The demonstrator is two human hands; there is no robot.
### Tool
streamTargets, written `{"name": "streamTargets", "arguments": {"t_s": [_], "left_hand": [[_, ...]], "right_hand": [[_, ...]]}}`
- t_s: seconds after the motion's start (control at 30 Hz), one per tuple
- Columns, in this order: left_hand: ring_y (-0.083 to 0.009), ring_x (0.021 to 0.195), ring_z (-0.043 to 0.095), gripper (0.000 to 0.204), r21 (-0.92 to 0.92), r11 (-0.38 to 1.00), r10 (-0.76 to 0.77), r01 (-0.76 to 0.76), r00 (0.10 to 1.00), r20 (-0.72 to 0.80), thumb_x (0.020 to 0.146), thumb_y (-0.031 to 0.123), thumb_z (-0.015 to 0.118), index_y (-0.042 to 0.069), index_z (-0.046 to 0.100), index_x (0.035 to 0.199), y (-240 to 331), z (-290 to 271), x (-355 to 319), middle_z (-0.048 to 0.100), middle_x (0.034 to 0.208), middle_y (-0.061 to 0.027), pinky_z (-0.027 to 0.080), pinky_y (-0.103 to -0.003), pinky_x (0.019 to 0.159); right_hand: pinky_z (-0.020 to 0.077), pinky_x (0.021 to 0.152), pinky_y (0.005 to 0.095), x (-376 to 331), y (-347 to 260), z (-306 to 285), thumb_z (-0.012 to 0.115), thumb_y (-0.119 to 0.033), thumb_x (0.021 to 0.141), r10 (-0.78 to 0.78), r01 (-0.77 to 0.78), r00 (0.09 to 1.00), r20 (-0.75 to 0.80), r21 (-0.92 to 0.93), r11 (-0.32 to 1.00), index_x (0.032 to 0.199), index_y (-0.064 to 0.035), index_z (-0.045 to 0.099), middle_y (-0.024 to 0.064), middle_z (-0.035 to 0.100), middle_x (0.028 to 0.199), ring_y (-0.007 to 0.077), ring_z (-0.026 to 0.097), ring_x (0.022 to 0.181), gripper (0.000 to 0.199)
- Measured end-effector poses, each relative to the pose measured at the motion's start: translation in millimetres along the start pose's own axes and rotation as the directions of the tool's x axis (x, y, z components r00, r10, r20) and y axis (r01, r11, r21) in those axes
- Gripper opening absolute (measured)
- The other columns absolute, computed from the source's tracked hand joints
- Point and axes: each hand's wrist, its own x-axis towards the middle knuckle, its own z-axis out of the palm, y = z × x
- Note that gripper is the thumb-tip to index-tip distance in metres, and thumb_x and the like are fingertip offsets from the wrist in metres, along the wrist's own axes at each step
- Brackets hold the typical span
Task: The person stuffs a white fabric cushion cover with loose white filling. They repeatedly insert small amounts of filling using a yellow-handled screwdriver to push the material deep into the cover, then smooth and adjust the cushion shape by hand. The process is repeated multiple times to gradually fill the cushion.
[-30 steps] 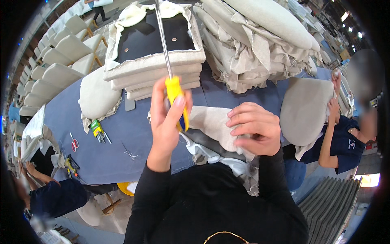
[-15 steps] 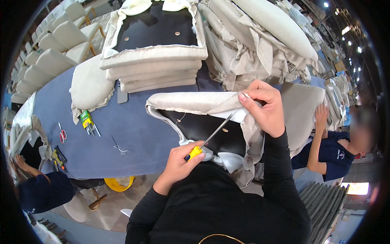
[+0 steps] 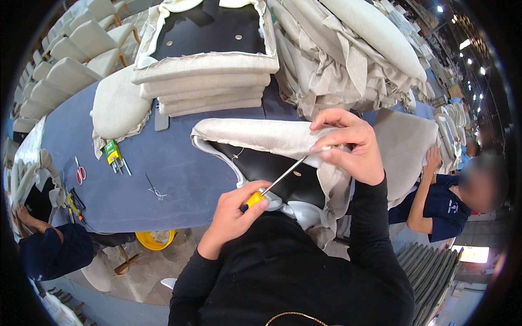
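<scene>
Tabletop in blue (image 3: 109, 204) runs beneath a heap of beige upholstered pieces (image 3: 348, 60) at far right and a neat stack of padded panels (image 3: 209, 89) at far centre. A black-backed panel (image 3: 261, 163) lies at the near edge, between the worker's arms, its beige fabric (image 3: 250, 133) folded along the far side. The right hand (image 3: 350, 146) pinches that fabric near its right end, thumb against fingers; the left hand (image 3: 234, 217) is closed firmly around a yellow-handled tool (image 3: 256, 199), its metal shaft slanting toward the pinch. The tip meets cloth just beside the fingertips, its exact contact hidden. The step in hand appears to be working the fabric's edge with the tool; the next move calls for steady tension on the cloth and fingertips clear of the point.
</scene>
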Motion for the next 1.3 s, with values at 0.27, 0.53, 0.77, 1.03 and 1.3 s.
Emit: {"name": "streamTargets", "arguments": {"t_s": [0.27, 0.53, 0.77, 1.03, 1.3], "left_hand": [[-0.0298, 0.079, 0.072, 0.022, 0.167, 0.984, -0.065, 0.057, 0.997, 0.041, 0.090, 0.011, 0.084, 0.001, 0.077, 0.108, 21.5, -34.6, -22.3, 0.075, 0.094, -0.0140, 0.054, -0.034, 0.072], [-0.0250, 0.071, 0.071, 0.026, 0.293, 0.950, -0.138, 0.112, 0.988, 0.070, 0.087, 0.009, 0.082, 0.004, 0.082, 0.113, 76.6, -46.9, -21.3, 0.075, 0.087, -0.0117, 0.052, -0.032, 0.064], [-0.0207, 0.063, 0.070, 0.030, 0.409, 0.911, -0.155, 0.055, 0.964, 0.215, 0.085, 0.016, 0.083, 0.008, 0.085, 0.114, 102.5, -78.4, -7.3, 0.076, 0.080, -0.0085, 0.050, -0.030, 0.056], [-0.0192, 0.060, 0.069, 0.028, 0.348, 0.937, -0.109, -0.020, 0.931, 0.349, 0.086, 0.023, 0.084, 0.009, 0.086, 0.110, 99.0, -87.9, 7.2, 0.077, 0.079, -0.0059, 0.049, -0.030, 0.052], [-0.0201, 0.061, 0.070, 0.029, 0.245, 0.969, -0.131, 0.028, 0.900, 0.415, 0.086, 0.025, 0.085, 0.004, 0.086, 0.107, 87.6, -94.3, 21.1, 0.077, 0.080, -0.0095, 0.050, -0.030, 0.054]], "right_hand": [[0.0430, 0.120, 0.0444, -38.4, 37.4, 15.8, 0.101, -0.020, 0.064, -0.026, 0.025, 1.000, -0.001, 0.360, 0.933, 0.130, -0.0019, 0.072, 0.0205, 0.065, 0.145, 0.0348, 0.061, 0.140, 0.075], [0.0436, 0.120, 0.0557, -57.5, 31.6, 27.2, 0.105, -0.018, 0.060, -0.142, 0.137, 0.990, -0.009, 0.349, 0.927, 0.126, 0.0046, 0.073, 0.0319, 0.070, 0.137, 0.0456, 0.064, 0.137, 0.077], [0.0483, 0.116, 0.0550, -63.4, 48.3, 41.3, 0.105, -0.012, 0.062, -0.484, 0.477, 0.873, -0.066, 0.332, 0.814, 0.127, 0.0137, 0.070, 0.0409, 0.066, 0.135, 0.0499, 0.064, 0.135, 0.079], [0.0533, 0.109, 0.0555, -67.6, 27.7, 47.9, 0.107, -0.014, 0.059, -0.345, 0.332, 0.938, -0.042, 0.398, 0.855, 0.121, 0.0124, 0.074, 0.0389, 0.069, 0.130, 0.0497, 0.070, 0.126, 0.075], [0.0559, 0.105, 0.0548, -71.6, 32.7, 47.5, 0.108, -0.017, 0.060, -0.365, 0.367, 0.927, -0.083, 0.387, 0.846, 0.134, 0.0078, 0.068, 0.0359, 0.070, 0.130, 0.0501, 0.072, 0.121, 0.087]]}}
